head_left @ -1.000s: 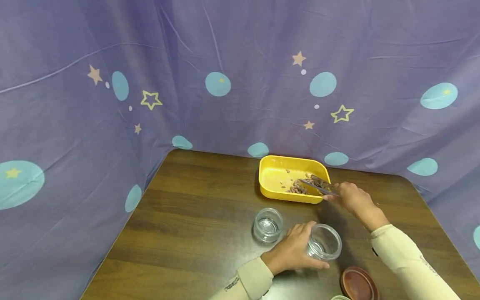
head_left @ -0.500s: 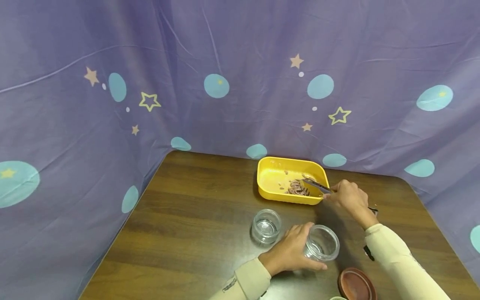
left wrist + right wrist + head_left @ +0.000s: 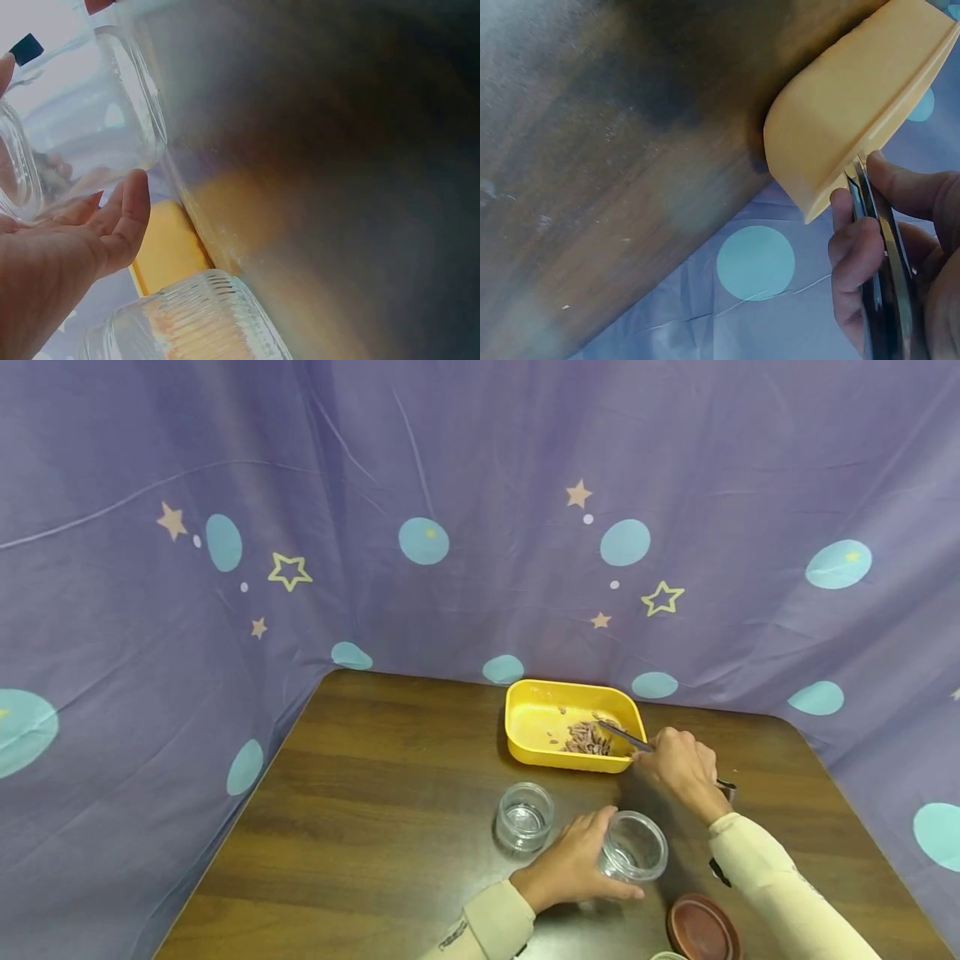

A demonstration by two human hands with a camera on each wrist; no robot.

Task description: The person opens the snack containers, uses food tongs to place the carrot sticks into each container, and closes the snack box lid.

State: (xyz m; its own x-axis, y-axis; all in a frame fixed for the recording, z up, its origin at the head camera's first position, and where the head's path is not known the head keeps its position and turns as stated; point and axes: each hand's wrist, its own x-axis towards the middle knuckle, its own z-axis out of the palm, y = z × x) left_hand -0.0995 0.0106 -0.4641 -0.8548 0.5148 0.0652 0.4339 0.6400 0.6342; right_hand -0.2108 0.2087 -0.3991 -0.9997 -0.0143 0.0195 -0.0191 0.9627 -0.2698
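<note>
My left hand [image 3: 573, 864] holds a clear glass jar [image 3: 636, 850], fingers behind it and thumb along its near side. The jar's mouth faces up and nothing shows inside. Just left of the hand, a second glass jar [image 3: 523, 818] stands on the table. My right hand [image 3: 681, 766] grips metal tongs [image 3: 626, 737] at the right end of a yellow tub [image 3: 521, 747]. The tongs' arms lie close together, their tips among small brown pieces [image 3: 587, 739] heaped in the tub. In the right wrist view, the tub's wall [image 3: 840, 97] hides the tips.
A reddish-brown round lid [image 3: 703, 928] lies near the front of the wooden table [image 3: 360, 827], below the held jar. Beside it, a pale round rim [image 3: 667, 956] is cut off by the frame. A purple curtain [image 3: 450, 610] hangs behind the table and along its left side.
The tongs' arms, spread apart over the brown pieces a second ago, have come together. My left hand keeps the jar in about the same place. The head view has shifted slightly.
</note>
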